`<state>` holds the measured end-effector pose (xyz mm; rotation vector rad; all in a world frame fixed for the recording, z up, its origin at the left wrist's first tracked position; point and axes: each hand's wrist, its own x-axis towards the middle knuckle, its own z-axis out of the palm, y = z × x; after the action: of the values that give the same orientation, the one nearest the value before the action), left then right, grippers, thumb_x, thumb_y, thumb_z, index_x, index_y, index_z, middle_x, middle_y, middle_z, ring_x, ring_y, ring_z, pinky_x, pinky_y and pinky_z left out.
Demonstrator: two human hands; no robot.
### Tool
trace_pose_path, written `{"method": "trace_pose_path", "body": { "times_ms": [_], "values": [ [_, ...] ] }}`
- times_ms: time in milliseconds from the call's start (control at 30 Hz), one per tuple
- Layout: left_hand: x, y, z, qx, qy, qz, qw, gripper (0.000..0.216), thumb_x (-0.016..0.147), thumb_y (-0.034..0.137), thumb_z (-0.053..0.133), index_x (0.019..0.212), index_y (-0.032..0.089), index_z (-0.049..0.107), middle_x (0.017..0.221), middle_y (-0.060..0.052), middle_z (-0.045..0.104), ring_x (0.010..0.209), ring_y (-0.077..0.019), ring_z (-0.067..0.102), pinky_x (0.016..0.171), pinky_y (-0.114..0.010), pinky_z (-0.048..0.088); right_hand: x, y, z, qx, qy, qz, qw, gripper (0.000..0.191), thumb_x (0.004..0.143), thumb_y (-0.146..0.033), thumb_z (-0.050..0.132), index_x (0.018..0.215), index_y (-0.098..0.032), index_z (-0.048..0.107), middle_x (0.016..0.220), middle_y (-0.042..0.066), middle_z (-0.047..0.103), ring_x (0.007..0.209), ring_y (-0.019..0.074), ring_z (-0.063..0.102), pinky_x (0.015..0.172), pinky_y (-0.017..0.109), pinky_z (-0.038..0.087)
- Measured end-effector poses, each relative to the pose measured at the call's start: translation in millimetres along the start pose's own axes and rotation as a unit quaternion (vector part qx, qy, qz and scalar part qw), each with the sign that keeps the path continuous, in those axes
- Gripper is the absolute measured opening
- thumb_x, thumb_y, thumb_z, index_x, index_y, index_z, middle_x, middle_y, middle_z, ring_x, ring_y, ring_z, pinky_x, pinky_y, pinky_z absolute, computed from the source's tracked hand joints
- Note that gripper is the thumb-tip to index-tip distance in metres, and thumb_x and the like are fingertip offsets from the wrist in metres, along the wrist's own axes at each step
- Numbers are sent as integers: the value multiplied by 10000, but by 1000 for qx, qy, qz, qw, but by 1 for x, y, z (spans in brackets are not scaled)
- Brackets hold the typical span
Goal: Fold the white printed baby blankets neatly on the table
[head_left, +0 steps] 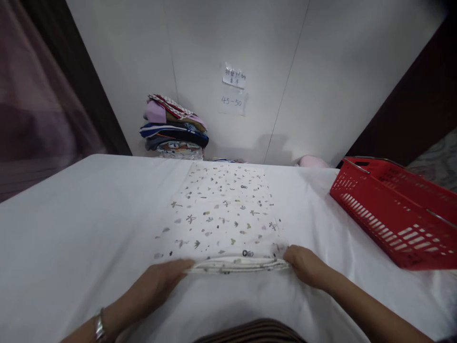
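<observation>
A white cloth printed with small palm trees, leaves and other shapes lies in a long strip on the white-covered table. Its near end is folded over in several layers. My left hand is closed on the left corner of that folded end, with a silver bracelet at the wrist. On the opposite side my right hand grips the right corner. Between my hands the folded edge runs nearly straight. The fingertips are partly hidden under the cloth.
To the right stands a red plastic basket. Behind the table's far edge, a stack of folded clothes rests against the white wall, with a pink item further right. Paper notes hang on the wall. A pinkish curtain is at left.
</observation>
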<state>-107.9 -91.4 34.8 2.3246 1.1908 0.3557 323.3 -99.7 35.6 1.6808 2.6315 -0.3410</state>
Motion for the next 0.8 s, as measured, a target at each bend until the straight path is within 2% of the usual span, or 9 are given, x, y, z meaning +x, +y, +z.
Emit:
{"method": "trace_pose_path", "body": {
  "times_ms": [67, 167, 267, 400, 467, 600, 700, 800],
  "values": [
    [7, -1, -7, -21, -33, -42, 998, 318, 911, 374, 411, 1171, 347, 592, 1148, 28, 671, 996, -196, 639, 871, -319, 503, 4, 2, -12, 48, -43, -1, 998, 326, 622, -5, 389, 720, -170, 653, 792, 64, 683, 769, 195, 611, 706, 279, 425],
    [19, 0, -18, -54, -68, -67, 994, 328, 897, 393, 421, 1129, 284, 625, 1135, -18, 671, 1004, -200, 621, 893, -326, 469, 14, 9, -31, 148, -106, 11, 983, 384, 629, -35, 387, 826, -177, 686, 846, 44, 705, 814, 196, 630, 764, 287, 448],
    [26, 5, -24, -79, -112, -77, 988, 334, 908, 401, 393, 1091, 265, 636, 1048, -27, 689, 910, -183, 629, 792, -284, 468, 23, 16, -42, 210, -139, 32, 967, 452, 641, -62, 392, 954, -196, 690, 944, 24, 709, 895, 203, 631, 826, 304, 455],
    [23, 16, -26, -51, -112, -95, 988, 291, 916, 364, 393, 1039, 278, 643, 947, 2, 700, 811, -157, 627, 714, -259, 451, 19, 15, -43, 198, -163, 47, 965, 410, 634, -55, 381, 849, -201, 698, 823, 4, 707, 797, 192, 633, 741, 285, 474],
    [16, 20, -22, -24, -87, -74, 993, 291, 926, 342, 380, 1042, 279, 639, 944, 5, 698, 818, -150, 626, 727, -262, 455, 11, 11, -38, 163, -148, 26, 975, 409, 635, -37, 376, 825, -208, 695, 815, 5, 700, 782, 182, 627, 719, 274, 470],
    [-5, 22, -2, 67, 9, 1, 998, 297, 940, 332, 378, 1068, 244, 632, 976, -28, 690, 868, -166, 623, 751, -293, 481, -10, 5, -20, 38, -71, -55, 995, 436, 680, -9, 398, 923, -210, 699, 934, 51, 688, 878, 193, 607, 789, 304, 460],
    [-21, 19, 19, 122, 61, 48, 989, 283, 933, 252, 384, 1079, 235, 626, 1053, -35, 685, 979, -182, 614, 850, -340, 490, -26, 1, -4, -49, -1, -107, 993, 363, 748, -25, 431, 944, -180, 693, 948, 91, 673, 881, 213, 588, 810, 345, 447],
    [-32, 16, 38, 161, 103, 63, 979, 286, 915, 195, 411, 1121, 226, 607, 1152, -33, 661, 1088, -194, 578, 945, -373, 463, -39, -1, 9, -91, 69, -129, 985, 332, 783, -36, 439, 992, -148, 670, 998, 122, 652, 900, 227, 570, 812, 365, 433]
  ]
}}
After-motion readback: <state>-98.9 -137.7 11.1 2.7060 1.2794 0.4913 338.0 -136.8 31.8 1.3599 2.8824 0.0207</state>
